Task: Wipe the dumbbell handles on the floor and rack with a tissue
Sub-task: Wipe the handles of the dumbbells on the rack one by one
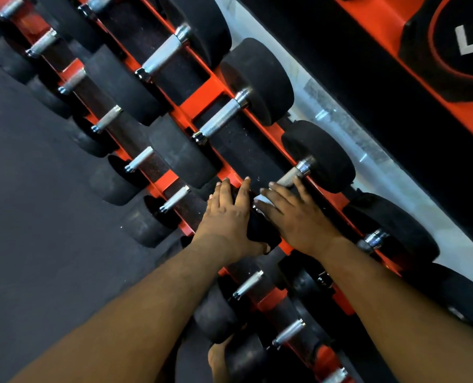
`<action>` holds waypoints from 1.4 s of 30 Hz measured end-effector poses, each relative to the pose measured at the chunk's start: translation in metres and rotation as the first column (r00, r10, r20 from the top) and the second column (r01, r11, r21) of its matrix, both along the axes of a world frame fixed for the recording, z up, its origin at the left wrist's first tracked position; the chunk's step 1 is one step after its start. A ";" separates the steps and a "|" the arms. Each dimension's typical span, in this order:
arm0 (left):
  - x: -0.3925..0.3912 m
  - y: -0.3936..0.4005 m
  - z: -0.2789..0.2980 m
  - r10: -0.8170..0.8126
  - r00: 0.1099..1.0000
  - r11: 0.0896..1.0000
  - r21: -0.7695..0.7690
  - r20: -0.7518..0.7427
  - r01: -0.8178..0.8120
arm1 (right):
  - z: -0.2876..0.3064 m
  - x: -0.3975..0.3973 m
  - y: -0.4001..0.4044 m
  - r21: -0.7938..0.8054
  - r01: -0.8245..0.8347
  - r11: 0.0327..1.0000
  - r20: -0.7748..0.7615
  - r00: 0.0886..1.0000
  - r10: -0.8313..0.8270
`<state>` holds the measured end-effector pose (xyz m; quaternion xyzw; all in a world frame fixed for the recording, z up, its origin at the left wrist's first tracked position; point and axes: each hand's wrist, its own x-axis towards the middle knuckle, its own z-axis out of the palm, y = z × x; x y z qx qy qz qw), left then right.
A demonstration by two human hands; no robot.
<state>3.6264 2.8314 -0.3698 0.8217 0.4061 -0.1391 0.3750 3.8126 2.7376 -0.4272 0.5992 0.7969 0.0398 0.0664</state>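
Orange-black wall panel (pixel 395 87) top right, black round plate (pixel 450 48) marked "5" on it; white strip (pixel 340 117) below panel.

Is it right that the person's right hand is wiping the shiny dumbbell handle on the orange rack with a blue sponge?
Not quite. The head view shows the right hand pressing a white tissue, not a blue sponge, on the dumbbell handle. The rest holds: the handle is shiny metal and sits on the orange rack.
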 end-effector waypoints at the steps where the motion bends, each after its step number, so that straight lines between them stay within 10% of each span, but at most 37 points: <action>1: 0.000 0.000 -0.001 0.000 1.000 1.000 0.002 -0.001 0.000 | -0.002 0.000 0.009 0.008 0.012 1.000 -0.031 0.999 -0.012; 42: -0.001 0.001 0.000 0.006 1.000 1.000 -0.005 0.001 -0.006 | 0.017 0.030 0.050 -0.142 0.068 0.988 0.065 0.996 -0.059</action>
